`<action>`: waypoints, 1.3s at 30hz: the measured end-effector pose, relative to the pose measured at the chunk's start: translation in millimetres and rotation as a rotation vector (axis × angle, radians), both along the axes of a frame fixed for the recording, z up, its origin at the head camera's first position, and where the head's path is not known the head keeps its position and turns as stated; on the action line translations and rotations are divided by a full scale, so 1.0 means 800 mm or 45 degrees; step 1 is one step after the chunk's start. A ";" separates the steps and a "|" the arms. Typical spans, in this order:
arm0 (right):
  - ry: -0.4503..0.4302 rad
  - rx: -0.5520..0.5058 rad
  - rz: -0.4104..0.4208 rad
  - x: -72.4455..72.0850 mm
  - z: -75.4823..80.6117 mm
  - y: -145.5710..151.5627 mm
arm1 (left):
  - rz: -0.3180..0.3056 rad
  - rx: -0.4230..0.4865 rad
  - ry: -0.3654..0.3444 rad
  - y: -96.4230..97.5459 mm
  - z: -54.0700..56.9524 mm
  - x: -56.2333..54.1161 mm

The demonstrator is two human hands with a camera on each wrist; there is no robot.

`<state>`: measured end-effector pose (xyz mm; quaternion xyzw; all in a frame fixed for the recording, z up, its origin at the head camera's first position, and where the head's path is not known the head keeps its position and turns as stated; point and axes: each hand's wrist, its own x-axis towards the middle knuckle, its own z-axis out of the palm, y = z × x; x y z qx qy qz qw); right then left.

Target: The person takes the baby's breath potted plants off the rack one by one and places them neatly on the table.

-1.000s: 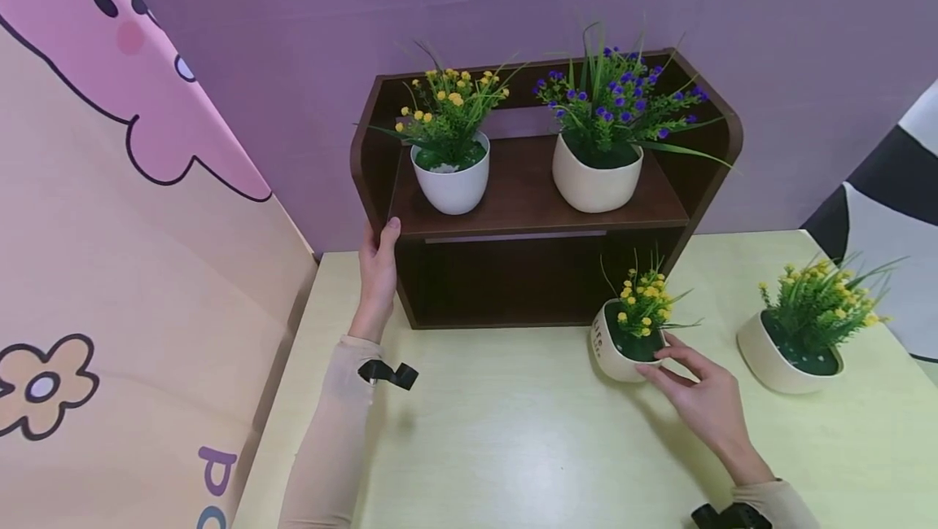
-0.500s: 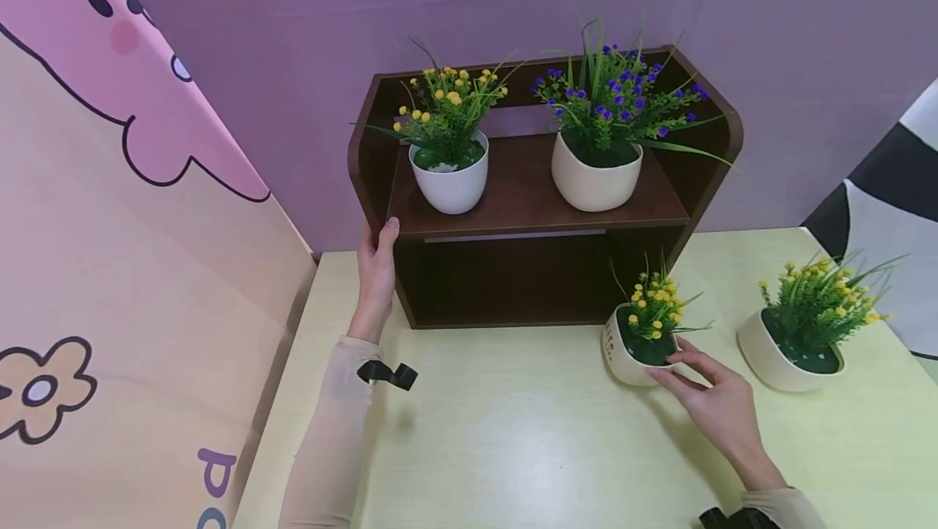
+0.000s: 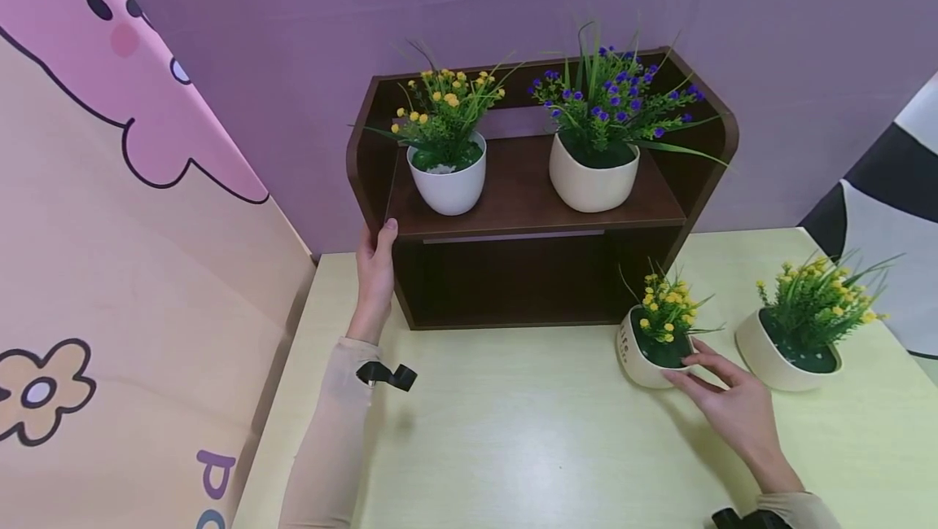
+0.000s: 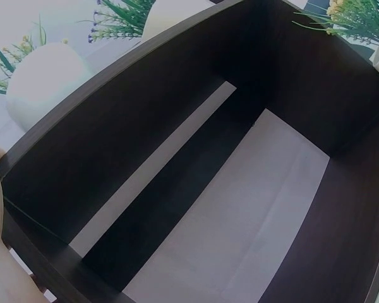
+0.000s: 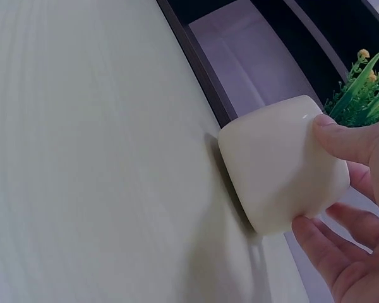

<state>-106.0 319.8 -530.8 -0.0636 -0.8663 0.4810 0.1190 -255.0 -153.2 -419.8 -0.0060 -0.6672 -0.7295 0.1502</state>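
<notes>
My right hand [image 3: 736, 411] pinches the rim and side of a small cream pot [image 3: 645, 366] with yellow flowers [image 3: 668, 305] and lettering on its side. In the right wrist view, thumb and fingers sit around that pot [image 5: 284, 167], just above or on the tabletop; which one is hard to tell. My left hand [image 3: 375, 273] grips the left side panel of a dark brown two-level shelf [image 3: 513, 228], thumb on the front edge. On its upper board stand a white pot [image 3: 450, 187] with yellow flowers and a cream pot [image 3: 592, 179] with purple flowers.
Another cream pot [image 3: 784, 358] with yellow flowers stands on the pale table [image 3: 476, 431], right of my right hand. A purple cloth [image 3: 293, 65] hangs behind the shelf. A printed panel [image 3: 146, 268] borders the table on the left.
My right hand has moved right with the small yellow-flowered pot, away from the shelf's front and closer to the other cream pot. The left hand stays on the shelf's side.
</notes>
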 end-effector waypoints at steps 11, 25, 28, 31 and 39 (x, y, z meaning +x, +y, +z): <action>0.018 -0.034 -0.010 0.003 -0.002 0.017 | -0.012 0.007 0.006 0.000 0.000 0.000; 0.025 -0.075 -0.046 -0.003 -0.010 0.041 | -0.022 0.000 0.009 -0.002 0.001 -0.001; 0.020 -0.089 -0.027 -0.005 -0.011 0.042 | -0.024 0.002 0.010 -0.001 0.000 -0.001; 0.008 -0.099 -0.006 -0.005 -0.012 0.043 | -0.023 -0.001 0.005 0.000 0.000 0.000; 0.006 -0.089 0.018 -0.007 -0.014 0.044 | -0.019 -0.007 0.009 -0.001 0.001 0.001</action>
